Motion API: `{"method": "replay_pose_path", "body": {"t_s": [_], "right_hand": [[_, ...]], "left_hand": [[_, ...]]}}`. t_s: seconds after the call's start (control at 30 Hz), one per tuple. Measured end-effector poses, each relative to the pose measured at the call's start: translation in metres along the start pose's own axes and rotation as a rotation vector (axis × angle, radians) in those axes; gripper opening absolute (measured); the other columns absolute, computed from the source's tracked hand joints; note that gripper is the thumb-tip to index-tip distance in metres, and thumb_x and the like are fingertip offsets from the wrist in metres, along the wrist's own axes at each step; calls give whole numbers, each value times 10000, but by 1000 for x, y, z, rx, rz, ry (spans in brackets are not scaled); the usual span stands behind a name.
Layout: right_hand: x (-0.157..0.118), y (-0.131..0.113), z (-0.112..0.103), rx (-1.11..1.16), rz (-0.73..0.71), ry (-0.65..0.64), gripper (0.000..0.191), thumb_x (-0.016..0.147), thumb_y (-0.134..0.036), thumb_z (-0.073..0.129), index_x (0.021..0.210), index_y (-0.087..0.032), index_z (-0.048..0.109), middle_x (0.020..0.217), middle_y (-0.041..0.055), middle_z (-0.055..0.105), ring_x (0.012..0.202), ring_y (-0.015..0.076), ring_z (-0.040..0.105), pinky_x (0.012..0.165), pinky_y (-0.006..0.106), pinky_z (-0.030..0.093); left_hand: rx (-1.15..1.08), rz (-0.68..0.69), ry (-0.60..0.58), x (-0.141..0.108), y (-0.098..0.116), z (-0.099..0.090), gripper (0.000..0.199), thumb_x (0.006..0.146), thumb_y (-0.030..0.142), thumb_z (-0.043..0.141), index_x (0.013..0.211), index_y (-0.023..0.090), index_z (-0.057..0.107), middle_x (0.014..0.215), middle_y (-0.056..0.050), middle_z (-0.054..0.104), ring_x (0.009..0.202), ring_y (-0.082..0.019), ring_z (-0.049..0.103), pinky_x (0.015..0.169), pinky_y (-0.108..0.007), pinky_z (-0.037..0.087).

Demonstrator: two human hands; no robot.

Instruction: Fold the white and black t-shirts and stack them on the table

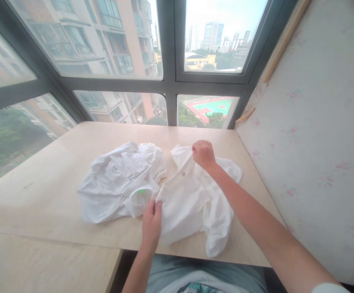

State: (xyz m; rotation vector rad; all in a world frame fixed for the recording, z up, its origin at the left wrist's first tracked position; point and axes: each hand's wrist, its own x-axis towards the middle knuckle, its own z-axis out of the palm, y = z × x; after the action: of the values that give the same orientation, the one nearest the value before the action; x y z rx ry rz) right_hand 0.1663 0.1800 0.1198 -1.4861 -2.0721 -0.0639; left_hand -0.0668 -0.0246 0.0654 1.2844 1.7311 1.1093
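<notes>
A white long-sleeved shirt [183,207] with a collar and a small button lies spread on the table, its sleeve bent toward the front edge. My left hand [151,221] pinches the shirt's left front edge between thumb and fingers. Up near the collar, my right hand [203,154] is closed on the cloth and lifts it slightly; its fingertips are hidden. Beside the shirt, to the left, a crumpled heap of white cloth [112,183] rests close to my left hand, with a small green patch showing inside one fold.
The pale table [51,207] reaches back to grey-framed windows [170,85]. A wall with flowered paper [311,142] bounds the right side. A lower pale surface [42,264] adjoins at the front left. My lap is under the table's front edge.
</notes>
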Motion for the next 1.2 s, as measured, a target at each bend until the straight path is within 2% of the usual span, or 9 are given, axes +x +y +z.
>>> {"method": "replay_pose_path", "body": {"t_s": [0.1, 0.23, 0.33, 0.43, 0.6, 0.73, 0.87, 0.97, 1.2], "right_hand": [[5, 40, -52, 120, -27, 112, 211, 737, -40, 429, 759, -166, 597, 955, 93, 692, 1062, 237, 571, 951, 361, 373], [-1, 64, -111, 277, -4, 14, 187, 762, -118, 405, 700, -169, 574, 707, 20, 633, 778, 168, 605, 713, 262, 415], [-8, 69, -140, 307, 126, -2, 214, 837, -275, 460, 758, -155, 619, 585, -25, 533, 598, 112, 504, 615, 230, 377], [-15, 72, -156, 424, 263, -58, 393, 878, -491, 505, 875, -136, 674, 636, -14, 581, 582, 102, 498, 579, 218, 385], [-39, 86, -151, 665, 352, -435, 540, 736, -494, 729, 1159, -160, 690, 953, 81, 701, 811, 180, 637, 681, 268, 497], [-69, 101, -121, 732, 431, -613, 517, 665, -398, 780, 1121, -164, 715, 1007, 96, 710, 828, 192, 658, 727, 300, 520], [-99, 112, -94, 594, 455, -543, 328, 707, -431, 712, 903, -170, 753, 928, 65, 724, 866, 215, 648, 801, 333, 503], [-120, 116, -90, 593, 449, -512, 354, 768, -507, 631, 837, -179, 746, 902, 53, 726, 872, 220, 642, 811, 341, 496], [-171, 110, -90, 564, 396, -377, 386, 686, -471, 725, 974, -215, 754, 1143, 83, 702, 1108, 284, 610, 1030, 437, 411]], "left_hand": [[77, 108, 6, 25, 23, -12, 335, 930, 482, 441, 976, 205, 624, 842, -15, 640, 814, -193, 567, 757, -284, 436], [254, 250, -25, 66, 63, -28, 332, 927, 470, 448, 932, 201, 642, 730, 8, 605, 696, -158, 517, 688, -260, 398], [334, 337, -42, 97, 91, -40, 357, 906, 499, 473, 875, 191, 650, 651, 24, 557, 643, -141, 489, 631, -244, 359], [388, 385, -108, 125, 109, -47, 390, 899, 527, 469, 843, 186, 650, 638, 29, 556, 639, -141, 492, 616, -240, 340], [568, 382, -265, 160, 99, -34, 441, 899, 544, 415, 744, 184, 617, 664, -1, 603, 663, -161, 511, 627, -252, 323], [609, 337, -344, 167, 69, -23, 441, 853, 587, 463, 765, 192, 639, 708, -24, 652, 686, -186, 560, 656, -258, 351], [636, 300, -445, 159, 45, -27, 429, 789, 588, 547, 914, 201, 680, 913, -56, 712, 843, -232, 629, 751, -277, 403], [654, 276, -440, 151, 37, -38, 422, 782, 550, 548, 991, 201, 662, 1013, -66, 701, 936, -252, 627, 803, -293, 412], [619, 240, -404, 142, 30, -50, 331, 791, 517, 513, 801, 194, 586, 784, -20, 640, 758, -200, 585, 676, -271, 397]]}}
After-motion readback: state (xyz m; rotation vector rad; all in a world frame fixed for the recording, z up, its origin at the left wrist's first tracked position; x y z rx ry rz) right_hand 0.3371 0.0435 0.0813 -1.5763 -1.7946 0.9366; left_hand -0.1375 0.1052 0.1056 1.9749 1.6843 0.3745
